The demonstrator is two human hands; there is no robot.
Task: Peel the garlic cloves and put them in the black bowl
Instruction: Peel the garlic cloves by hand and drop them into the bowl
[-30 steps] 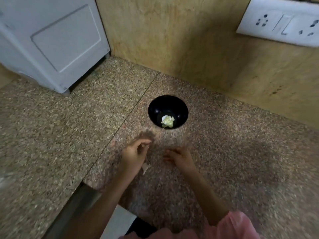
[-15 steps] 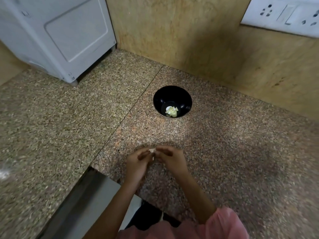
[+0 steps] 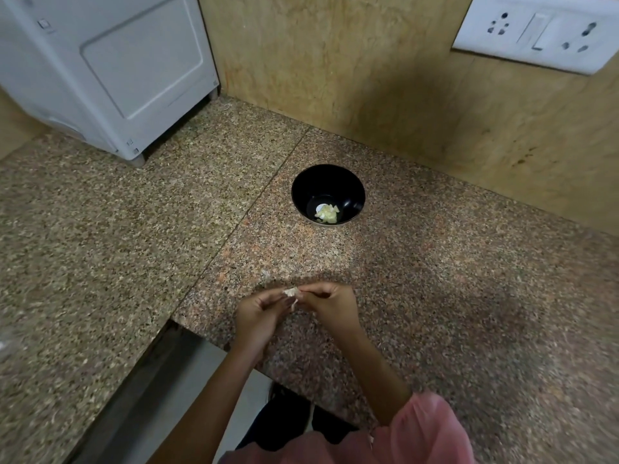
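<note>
A small pale garlic clove (image 3: 291,292) with loose papery skin sits between my two hands above the granite counter's front part. My left hand (image 3: 259,313) holds it from the left with curled fingers, and my right hand (image 3: 331,304) pinches its skin from the right. Further back on the counter stands the black bowl (image 3: 351,185), with a few peeled pale yellow cloves (image 3: 327,213) on its bottom. Most of the clove is hidden by my fingertips.
The speckled granite counter (image 3: 435,279) forms an L with a cut-out edge at the lower left. A white appliance (image 3: 110,68) stands at the back left. A yellow stone wall (image 3: 335,61) carries a white socket plate (image 3: 536,31) at the top right.
My hands came together from apart and now both hold the clove. The view shifted, so the bowl appears further from my hands.
</note>
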